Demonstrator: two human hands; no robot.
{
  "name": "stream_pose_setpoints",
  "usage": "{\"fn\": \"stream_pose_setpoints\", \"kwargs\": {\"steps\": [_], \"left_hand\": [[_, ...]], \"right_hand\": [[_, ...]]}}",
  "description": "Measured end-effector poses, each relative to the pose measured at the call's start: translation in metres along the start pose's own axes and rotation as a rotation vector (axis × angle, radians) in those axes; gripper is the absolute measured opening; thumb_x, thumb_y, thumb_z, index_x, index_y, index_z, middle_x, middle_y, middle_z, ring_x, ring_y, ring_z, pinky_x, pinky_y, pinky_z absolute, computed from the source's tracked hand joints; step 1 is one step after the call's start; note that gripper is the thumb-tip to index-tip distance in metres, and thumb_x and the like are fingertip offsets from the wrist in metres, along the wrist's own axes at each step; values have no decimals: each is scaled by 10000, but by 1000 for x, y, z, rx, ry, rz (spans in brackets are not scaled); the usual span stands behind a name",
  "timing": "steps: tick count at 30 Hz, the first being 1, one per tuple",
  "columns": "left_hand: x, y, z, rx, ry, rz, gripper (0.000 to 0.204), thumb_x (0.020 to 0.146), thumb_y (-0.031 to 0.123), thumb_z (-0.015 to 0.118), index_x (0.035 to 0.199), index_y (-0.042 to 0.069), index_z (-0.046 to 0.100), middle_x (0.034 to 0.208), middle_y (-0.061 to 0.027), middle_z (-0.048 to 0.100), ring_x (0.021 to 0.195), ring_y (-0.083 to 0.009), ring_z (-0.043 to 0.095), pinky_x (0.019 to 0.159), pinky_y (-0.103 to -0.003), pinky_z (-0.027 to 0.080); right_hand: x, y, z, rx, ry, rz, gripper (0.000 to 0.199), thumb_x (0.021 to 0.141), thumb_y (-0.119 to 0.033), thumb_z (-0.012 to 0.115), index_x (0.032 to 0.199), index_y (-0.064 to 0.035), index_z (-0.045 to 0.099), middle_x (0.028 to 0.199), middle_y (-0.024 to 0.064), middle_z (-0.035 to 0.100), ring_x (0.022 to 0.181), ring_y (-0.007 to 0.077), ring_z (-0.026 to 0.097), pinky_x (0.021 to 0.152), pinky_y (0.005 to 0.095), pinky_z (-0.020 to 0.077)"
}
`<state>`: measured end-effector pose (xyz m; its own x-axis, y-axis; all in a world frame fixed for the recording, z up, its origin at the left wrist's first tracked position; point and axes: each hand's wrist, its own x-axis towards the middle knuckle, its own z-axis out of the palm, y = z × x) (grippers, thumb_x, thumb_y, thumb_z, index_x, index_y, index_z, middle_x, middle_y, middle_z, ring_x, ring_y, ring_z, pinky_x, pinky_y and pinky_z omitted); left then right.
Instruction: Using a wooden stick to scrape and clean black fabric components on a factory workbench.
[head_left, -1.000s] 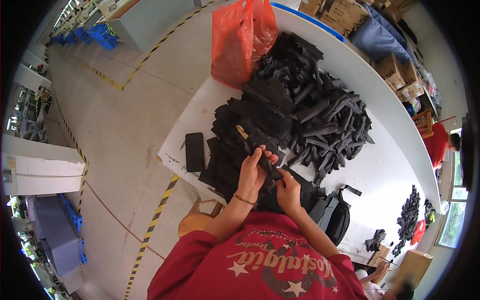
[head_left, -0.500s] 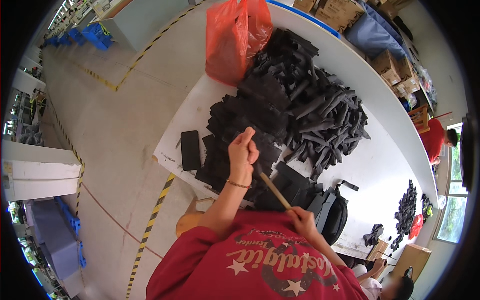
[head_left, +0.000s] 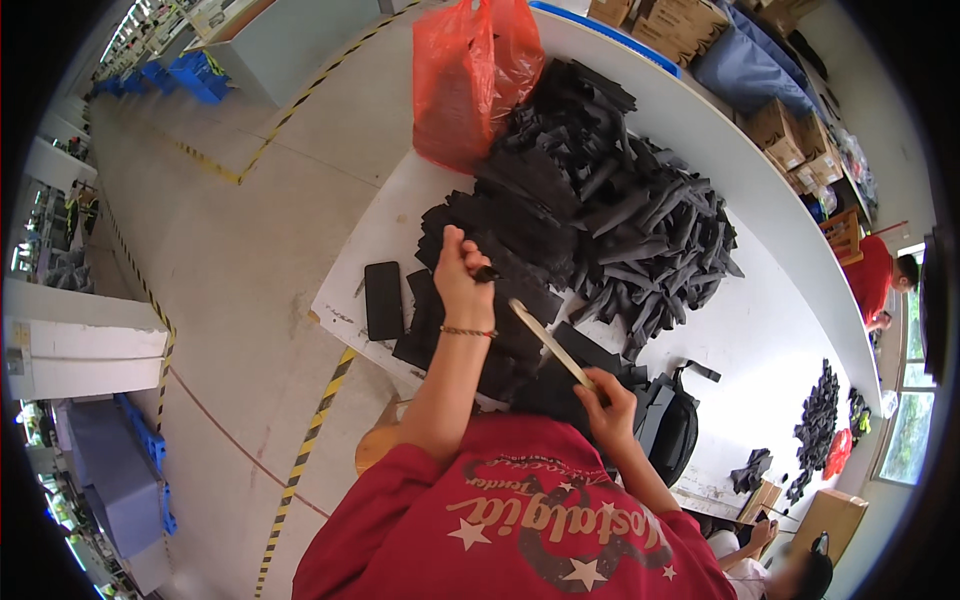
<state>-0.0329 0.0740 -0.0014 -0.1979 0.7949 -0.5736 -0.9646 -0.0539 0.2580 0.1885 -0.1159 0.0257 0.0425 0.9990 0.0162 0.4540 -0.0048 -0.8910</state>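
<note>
- The person's right hand (head_left: 613, 408) grips the near end of a pale, slender stick (head_left: 548, 342) in curled fingers (head_left: 598, 396).
- The stick reaches out beyond those fingers over the bench (head_left: 765, 310); its long axis slants up and leftward in the view, its free tip pointing toward the left hand (head_left: 465, 285), apart from it.
- The left hand's fingers curl around a small black piece (head_left: 486, 274), one end jutting rightward.
- Black strips (head_left: 660, 235) lie heaped beyond.

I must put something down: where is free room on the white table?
Free: white table between the large heap of black strips and smaller black pile; also between red plastic bag and smartphone. Crowded: around the left hand.
</note>
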Motion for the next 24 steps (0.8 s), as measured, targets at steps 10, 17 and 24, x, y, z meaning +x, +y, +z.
{"fn": "stream_pose_setpoints", "kwargs": {"steps": [10,17,24], "left_hand": [[-13,-31,6,44,-71,-168,171,894,234,667,858,85,592,624,-5,550,452,-64,430,419,-187,325],[-48,-33,20,338,-210,-80,207,906,249,649,846,82,542,598,-9,527,425,-57,399,400,-185,310],[-47,-35,18,331,-205,-63,198,891,248,671,838,98,552,603,-12,549,421,-50,429,377,-174,324]], "right_hand": [[56,-56,16,132,121,-117,74,844,-33,663,913,-7,655,665,17,529,572,61,439,505,237,340],[92,-75,25,51,22,-258,90,817,5,663,906,9,671,710,42,521,579,104,456,510,248,345],[95,-64,29,-123,17,-401,189,761,33,684,943,-20,672,765,55,554,552,147,528,491,250,398]]}}
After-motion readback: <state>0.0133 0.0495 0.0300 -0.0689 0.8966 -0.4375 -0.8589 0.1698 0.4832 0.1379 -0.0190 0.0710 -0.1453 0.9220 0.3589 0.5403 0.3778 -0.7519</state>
